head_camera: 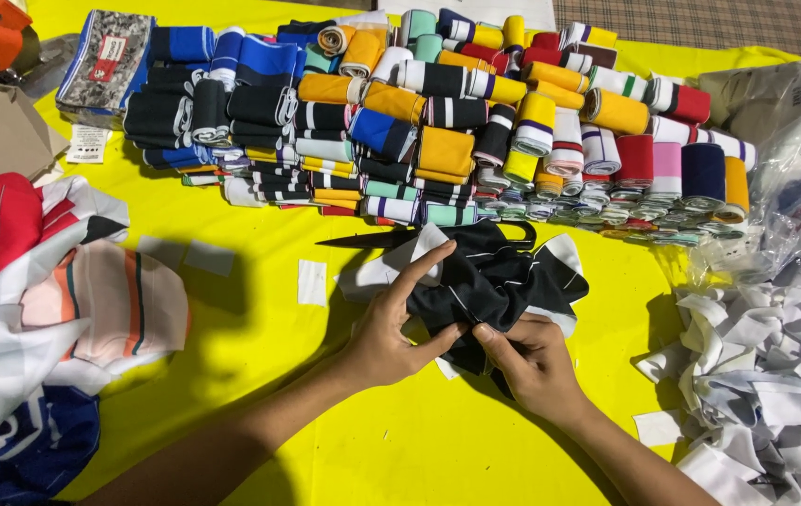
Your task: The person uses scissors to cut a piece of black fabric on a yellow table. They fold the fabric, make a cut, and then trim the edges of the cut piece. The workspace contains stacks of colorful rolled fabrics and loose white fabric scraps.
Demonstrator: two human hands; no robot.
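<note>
Black striped fabric (499,281) — pinched between both hands' fingers (486,334) (on yellow table (400,440)).

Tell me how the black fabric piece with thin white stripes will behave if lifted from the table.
The black striped fabric piece already lies crumpled and folded, so it would likely droop limply. It looks thin, probably light. The left hand and right hand pinch it easily, suggesting it is not slippery.

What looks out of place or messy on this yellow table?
Black scissors lie partly buried under the crumpled black fabric that both hands pinch. White strips sprawl in a loose heap at the right. The rolled trims sit stacked.
</note>
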